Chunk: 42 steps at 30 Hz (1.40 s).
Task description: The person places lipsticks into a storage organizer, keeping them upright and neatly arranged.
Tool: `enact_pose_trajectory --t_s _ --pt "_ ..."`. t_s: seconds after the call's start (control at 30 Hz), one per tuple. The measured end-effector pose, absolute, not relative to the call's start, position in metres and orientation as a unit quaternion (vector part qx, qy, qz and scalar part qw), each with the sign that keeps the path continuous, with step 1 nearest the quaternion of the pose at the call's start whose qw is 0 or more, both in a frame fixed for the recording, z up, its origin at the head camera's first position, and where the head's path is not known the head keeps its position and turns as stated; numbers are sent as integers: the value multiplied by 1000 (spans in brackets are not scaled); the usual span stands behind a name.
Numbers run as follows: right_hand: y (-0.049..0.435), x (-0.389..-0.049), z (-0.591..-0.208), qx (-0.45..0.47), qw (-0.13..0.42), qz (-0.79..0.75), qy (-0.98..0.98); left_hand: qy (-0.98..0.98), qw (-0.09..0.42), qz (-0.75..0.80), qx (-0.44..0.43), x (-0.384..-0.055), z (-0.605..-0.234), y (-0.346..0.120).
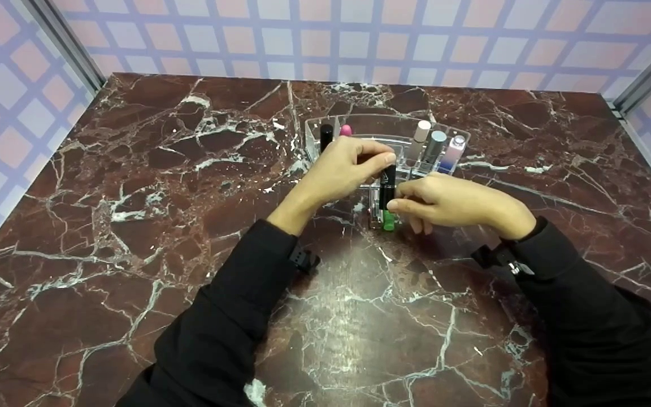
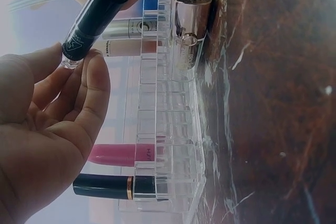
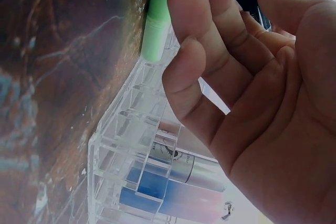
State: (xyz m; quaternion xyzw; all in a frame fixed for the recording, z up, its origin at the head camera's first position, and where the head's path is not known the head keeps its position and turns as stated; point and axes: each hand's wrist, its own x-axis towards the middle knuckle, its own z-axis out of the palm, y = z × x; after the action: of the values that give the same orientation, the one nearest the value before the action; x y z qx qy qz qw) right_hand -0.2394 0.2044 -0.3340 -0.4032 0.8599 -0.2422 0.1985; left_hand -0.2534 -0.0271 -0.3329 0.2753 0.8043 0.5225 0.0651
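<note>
Between my two hands, a black lipstick tube (image 1: 387, 180) stands nearly upright in front of the clear acrylic organizer (image 1: 370, 120). My left hand (image 1: 338, 169) pinches its upper end between thumb and fingers. Lower down, my right hand (image 1: 451, 199) pinches the same tube near its base, which carries a round label in the left wrist view. A clear tip shows at the left hand's end of the tube (image 2: 86, 27). Just below, a rose-gold lipstick (image 2: 190, 19) and a green tube (image 3: 156, 30) sit in the organizer's front row.
In the organizer's left part stand a black tube with a gold ring (image 2: 105, 186) and a pink tube (image 2: 113, 153). Its right part holds a white-capped tube (image 1: 422, 131), a silver-grey tube (image 1: 434, 146) and a pink-and-blue tube (image 1: 454, 150). A dark red marbled table (image 1: 133, 226) lies beneath.
</note>
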Motion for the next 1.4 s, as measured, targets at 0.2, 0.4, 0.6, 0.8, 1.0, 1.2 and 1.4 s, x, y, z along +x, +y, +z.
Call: enact_pose_trajectory --t_s 0.2,0.4,0.6,0.8,1.0,1.2,1.4 --pt "210 -240 -335 -407 189 -249 858 806 60 530 256 -253 -332 -22" --pt "213 -240 -334 -420 168 -250 856 810 38 520 267 -253 -330 -21" --pt "216 -244 -333 -441 74 -209 870 819 26 511 260 -254 -326 -30" --pt "229 -242 -331 -384 -23 -113 916 849 -28 455 267 -266 -313 -32" --pt "237 -240 -332 -343 -59 -50 936 901 -87 341 254 -284 -306 -29" --pt "238 -240 -332 -338 -66 -57 937 911 -109 319 236 -296 -315 -31" --pt "238 -240 -333 -332 -69 -53 939 906 -103 349 218 -299 -329 -34"
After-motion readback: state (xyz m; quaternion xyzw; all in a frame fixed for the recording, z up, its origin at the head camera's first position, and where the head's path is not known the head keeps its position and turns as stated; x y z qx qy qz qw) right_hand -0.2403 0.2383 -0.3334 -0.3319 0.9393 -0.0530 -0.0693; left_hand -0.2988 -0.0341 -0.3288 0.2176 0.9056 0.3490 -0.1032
